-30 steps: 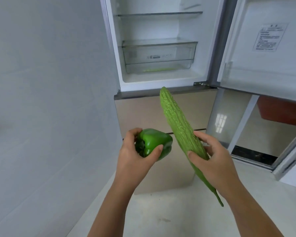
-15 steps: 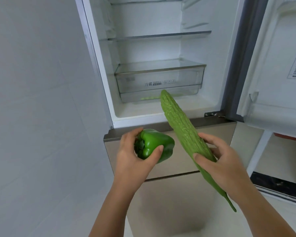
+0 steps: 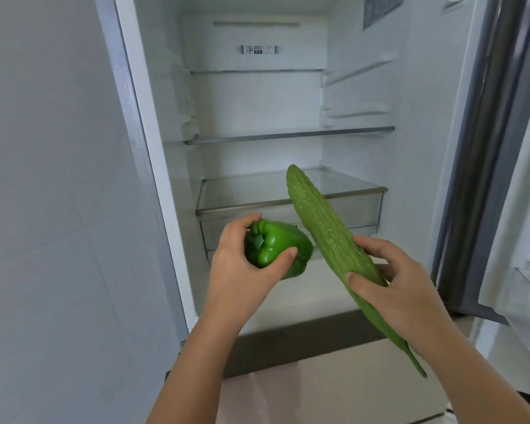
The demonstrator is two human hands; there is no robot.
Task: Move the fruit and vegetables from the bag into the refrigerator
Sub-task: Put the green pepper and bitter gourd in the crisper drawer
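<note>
My left hand grips a glossy green bell pepper, stem end turned towards me. A long, bumpy bitter gourd slants up to the left, held near its lower half by my right hand; its thin tail points down past my wrist. Both vegetables hover in front of the open refrigerator, at the level of the clear crisper drawer. The bag is not in view.
A glass shelf spans the compartment above the drawer's glass lid. The open refrigerator door stands at the right. A white wall runs along the left. A closed beige lower drawer front lies below my hands.
The refrigerator has come closer and fills more of the view, with its upper shelves now showing. Both hands keep their hold on the pepper and the gourd and now sit in front of the crisper drawer.
</note>
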